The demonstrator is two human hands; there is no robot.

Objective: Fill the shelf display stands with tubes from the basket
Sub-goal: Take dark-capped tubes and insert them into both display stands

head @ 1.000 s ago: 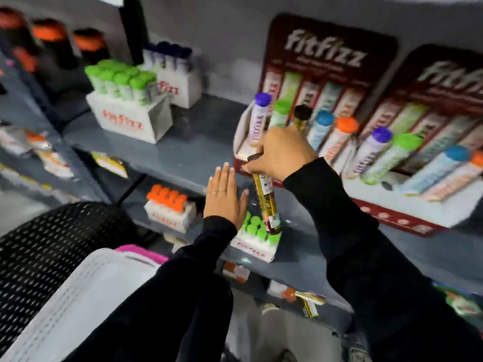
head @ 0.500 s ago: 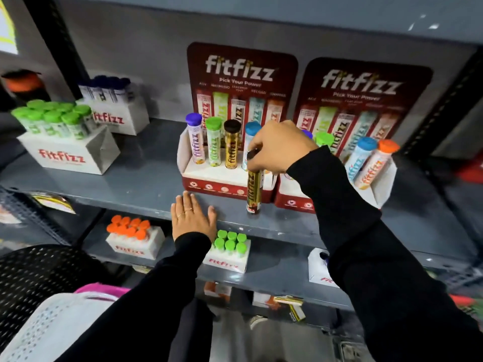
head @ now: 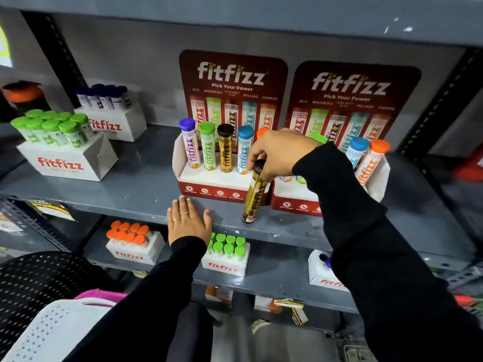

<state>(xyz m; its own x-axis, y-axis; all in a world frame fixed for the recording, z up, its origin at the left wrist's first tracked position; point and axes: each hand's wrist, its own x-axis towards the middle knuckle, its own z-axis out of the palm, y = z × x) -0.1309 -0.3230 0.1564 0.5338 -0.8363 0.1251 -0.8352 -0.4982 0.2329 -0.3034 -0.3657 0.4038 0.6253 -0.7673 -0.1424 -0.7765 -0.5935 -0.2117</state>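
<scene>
1. The right hand [head: 281,150] grips a gold tube [head: 254,194] with a dark brown cap; its fingers [head: 254,158] are closed around the cap end.
2. The gold tube stands nearly upright, leaning slightly, its base touching or just above the grey shelf [head: 141,189] in front of the left display stand [head: 209,178].
3. That left display stand holds a purple-capped tube [head: 190,145], a green-capped tube [head: 208,146], a second gold tube with a dark cap [head: 225,147] and a blue-capped tube [head: 244,150]; an orange cap [head: 262,132] shows behind the hand.
4. The right display stand [head: 295,194] shows a blue-capped and an orange-capped tube [head: 371,163]; the sleeve hides much of the rest.
5. The left hand [head: 188,222] lies flat, palm down, on the shelf's front edge, fingers spread and holding nothing, with rings on two fingers.
6. A white perforated basket [head: 47,330] sits at the lower left corner.
7. White boxes of green-capped tubes [head: 65,158] stand on the shelf's left side.
</scene>
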